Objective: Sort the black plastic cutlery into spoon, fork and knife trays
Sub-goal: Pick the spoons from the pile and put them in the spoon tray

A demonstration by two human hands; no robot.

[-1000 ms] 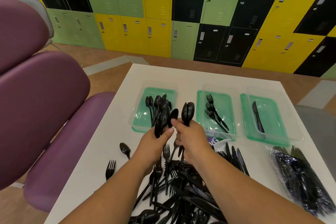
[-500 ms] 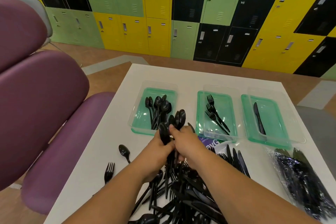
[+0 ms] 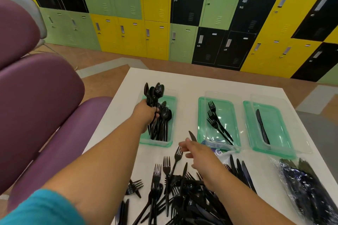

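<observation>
- Now the two hands, which were pressed together over the pile a moment ago, are apart.
- The left hand (image 3: 146,113) has gone out over the spoon tray (image 3: 172,100), the leftmost of the three green trays, its grip closed round a bundle of spoons (image 3: 153,93); the bowls stick up past the far rim while the handles point down among the spoons already lying in the tray.
- The right hand (image 3: 196,153) has given up its share of that bundle and hangs low over the tabletop (image 3: 182,80) between the spoon tray and the pile of cutlery (image 3: 182,197), fingers loosely spread and holding nothing.
- A knife tip (image 3: 192,136) shows just beyond the right hand; whether the fingers touch it I cannot tell.
- The fork tray (image 3: 201,115) in the middle holds a few forks (image 3: 215,122), and the knife tray (image 3: 247,118) on the right holds one knife (image 3: 261,126), both as before.
- Loose forks lie at the near edge of the pile, tines toward the trays.
- A plastic bag (image 3: 307,188) of more black cutlery lies at the right edge of the tabletop.
- Purple seats (image 3: 36,106) stand to the left, and coloured lockers (image 3: 182,14) line the far wall.
</observation>
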